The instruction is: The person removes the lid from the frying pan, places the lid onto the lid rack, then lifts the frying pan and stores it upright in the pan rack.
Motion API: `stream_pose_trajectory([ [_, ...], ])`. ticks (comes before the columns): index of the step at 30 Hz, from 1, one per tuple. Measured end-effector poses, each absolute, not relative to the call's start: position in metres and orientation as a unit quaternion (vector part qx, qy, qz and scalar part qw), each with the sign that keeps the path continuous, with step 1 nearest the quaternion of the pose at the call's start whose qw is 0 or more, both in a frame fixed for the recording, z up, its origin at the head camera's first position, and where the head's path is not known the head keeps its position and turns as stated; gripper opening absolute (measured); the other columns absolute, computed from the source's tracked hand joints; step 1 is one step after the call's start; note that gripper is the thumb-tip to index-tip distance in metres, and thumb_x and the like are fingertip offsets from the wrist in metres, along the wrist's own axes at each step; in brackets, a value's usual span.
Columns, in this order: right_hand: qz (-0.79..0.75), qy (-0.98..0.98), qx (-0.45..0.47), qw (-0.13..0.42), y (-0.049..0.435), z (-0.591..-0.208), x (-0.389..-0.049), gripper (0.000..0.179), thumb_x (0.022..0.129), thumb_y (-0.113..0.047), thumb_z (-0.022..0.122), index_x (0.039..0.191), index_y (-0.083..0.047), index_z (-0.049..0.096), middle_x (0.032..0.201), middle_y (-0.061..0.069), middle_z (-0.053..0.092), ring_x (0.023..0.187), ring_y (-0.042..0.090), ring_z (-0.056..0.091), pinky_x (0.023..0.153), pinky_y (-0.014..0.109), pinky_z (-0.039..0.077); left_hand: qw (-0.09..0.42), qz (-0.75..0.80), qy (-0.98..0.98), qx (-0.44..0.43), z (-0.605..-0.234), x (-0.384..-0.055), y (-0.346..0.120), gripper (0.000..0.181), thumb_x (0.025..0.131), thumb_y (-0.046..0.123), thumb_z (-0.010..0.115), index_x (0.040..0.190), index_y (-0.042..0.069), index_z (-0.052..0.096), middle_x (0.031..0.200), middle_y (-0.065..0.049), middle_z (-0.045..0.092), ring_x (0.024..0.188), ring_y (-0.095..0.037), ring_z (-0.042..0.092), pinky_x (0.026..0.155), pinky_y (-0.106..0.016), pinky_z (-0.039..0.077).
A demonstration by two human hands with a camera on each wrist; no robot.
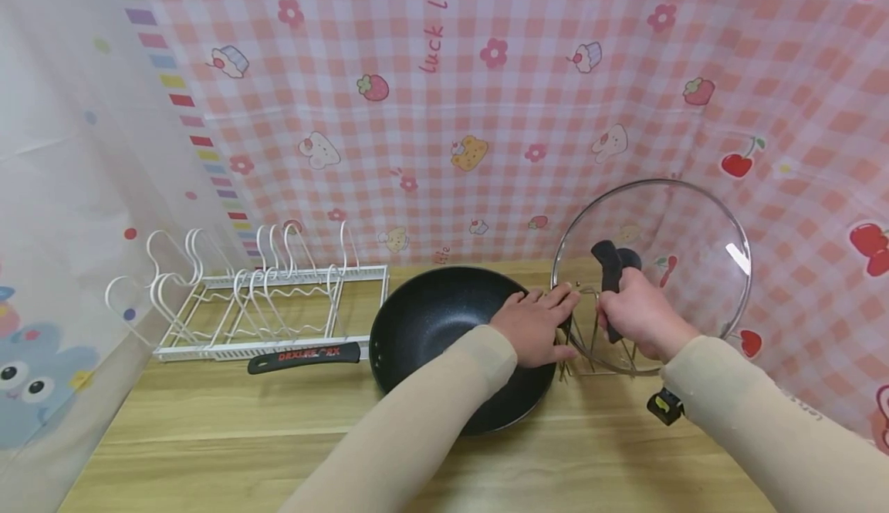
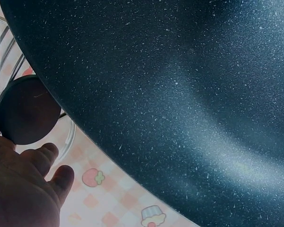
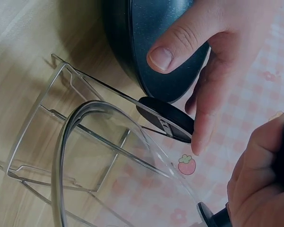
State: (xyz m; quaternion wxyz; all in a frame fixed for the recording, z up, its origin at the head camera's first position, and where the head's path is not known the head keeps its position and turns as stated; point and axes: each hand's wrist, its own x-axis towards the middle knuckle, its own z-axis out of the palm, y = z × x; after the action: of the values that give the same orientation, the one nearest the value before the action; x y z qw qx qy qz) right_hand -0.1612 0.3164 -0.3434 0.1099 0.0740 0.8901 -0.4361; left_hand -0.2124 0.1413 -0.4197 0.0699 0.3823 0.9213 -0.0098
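Note:
A black speckled wok [image 1: 430, 320] lies on the wooden surface with its long handle [image 1: 305, 359] toward the left. My left hand [image 1: 535, 324] reaches over its right rim, palm down and fingers stretched out. In the right wrist view those fingertips are right at a round black disc [image 3: 165, 116] on a metal wire rack [image 3: 28, 125]. My right hand [image 1: 642, 312] grips the black handle [image 1: 608, 266] of a large clear glass lid [image 1: 694, 266]. The lid is upright, its metal rim overlapping the wire rack in the right wrist view.
On the left of the wooden table [image 1: 229, 436] stands a white wire rack [image 1: 278, 343] with several tall loops, just behind the wok handle. A pink checked cloth [image 1: 417, 127] hangs behind and to the right. A pale curtain [image 1: 62, 189] hangs on the left.

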Motion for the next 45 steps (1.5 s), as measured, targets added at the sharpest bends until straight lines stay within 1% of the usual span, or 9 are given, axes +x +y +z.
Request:
stream_pose_trajectory([
  [5,-0.438,0.890,0.076,0.102,0.313,-0.346,-0.161,0.053,0.099,-0.005,0.042,0.141,0.022,0.023,0.074,0.008,0.064,0.068,0.021,0.062,0.063,0.034,0.057,0.071,-0.010,0.921,0.384,-0.420,-0.213,0.141,0.090,0.100,0.074,0.049,0.170,0.036,0.007,0.178,0.015,0.000,0.162,-0.026,0.027,0.131,-0.045,0.026],
  [11,-0.436,0.892,0.072,0.098,0.310,-0.348,-0.158,0.052,0.100,-0.004,0.040,0.141,0.023,0.023,0.076,0.009,0.063,0.067,0.021,0.061,0.061,0.035,0.057,0.067,-0.013,0.920,0.385,-0.420,-0.212,0.141,0.089,0.100,0.073,0.048,0.170,0.036,0.007,0.178,0.015,0.001,0.162,-0.025,0.027,0.131,-0.044,0.027],
  [16,-0.432,0.893,0.077,0.101,0.307,-0.351,-0.157,0.039,0.101,-0.006,0.038,0.132,0.016,0.033,0.076,0.009,0.063,0.066,0.022,0.062,0.062,0.036,0.057,0.066,-0.019,0.921,0.383,-0.420,-0.212,0.141,0.089,0.100,0.074,0.047,0.170,0.037,0.006,0.178,0.015,0.000,0.163,-0.024,0.026,0.131,-0.043,0.026],
  [23,-0.439,0.887,0.073,0.121,0.306,-0.354,-0.154,0.035,0.101,-0.006,0.035,0.130,0.014,0.030,0.075,0.010,0.061,0.068,0.025,0.058,0.067,0.037,0.053,0.063,-0.027,0.920,0.385,-0.420,-0.213,0.141,0.090,0.100,0.076,0.044,0.170,0.038,0.003,0.178,0.015,-0.001,0.163,-0.023,0.026,0.131,-0.043,0.026],
  [28,-0.445,0.883,0.078,0.125,0.304,-0.357,-0.154,0.029,0.102,-0.005,0.033,0.126,0.012,0.032,0.076,0.010,0.060,0.064,0.024,0.057,0.066,0.038,0.053,0.071,-0.023,0.922,0.381,-0.420,-0.213,0.141,0.090,0.099,0.077,0.043,0.169,0.039,0.000,0.178,0.016,-0.003,0.163,-0.022,0.023,0.131,-0.043,0.024],
  [32,-0.452,0.880,0.078,0.123,0.303,-0.359,-0.155,0.026,0.101,-0.004,0.033,0.122,0.011,0.035,0.076,0.010,0.059,0.062,0.023,0.057,0.064,0.038,0.054,0.072,-0.022,0.921,0.381,-0.421,-0.213,0.141,0.090,0.099,0.078,0.043,0.169,0.039,0.001,0.178,0.016,-0.002,0.163,-0.022,0.023,0.132,-0.043,0.024],
  [36,-0.450,0.880,0.078,0.126,0.303,-0.361,-0.155,0.026,0.101,-0.003,0.033,0.122,0.012,0.036,0.077,0.011,0.060,0.062,0.022,0.057,0.062,0.037,0.054,0.071,-0.020,0.921,0.383,-0.421,-0.213,0.141,0.090,0.099,0.077,0.043,0.170,0.038,0.003,0.178,0.015,-0.001,0.163,-0.023,0.024,0.131,-0.043,0.024],
  [40,-0.438,0.887,0.073,0.129,0.303,-0.362,-0.153,0.026,0.103,-0.006,0.033,0.123,0.011,0.035,0.080,0.012,0.060,0.064,0.023,0.058,0.062,0.037,0.052,0.070,-0.014,0.920,0.385,-0.422,-0.214,0.141,0.090,0.099,0.076,0.045,0.170,0.037,0.004,0.179,0.013,0.001,0.163,-0.023,0.023,0.131,-0.045,0.025],
  [45,-0.427,0.893,0.052,0.134,0.302,-0.368,-0.150,0.019,0.105,-0.007,0.030,0.113,0.008,0.039,0.074,0.009,0.058,0.061,0.024,0.055,0.063,0.038,0.049,0.077,-0.009,0.921,0.382,-0.422,-0.215,0.142,0.090,0.100,0.075,0.045,0.169,0.039,0.000,0.178,0.015,-0.002,0.164,-0.022,0.022,0.131,-0.045,0.024],
])
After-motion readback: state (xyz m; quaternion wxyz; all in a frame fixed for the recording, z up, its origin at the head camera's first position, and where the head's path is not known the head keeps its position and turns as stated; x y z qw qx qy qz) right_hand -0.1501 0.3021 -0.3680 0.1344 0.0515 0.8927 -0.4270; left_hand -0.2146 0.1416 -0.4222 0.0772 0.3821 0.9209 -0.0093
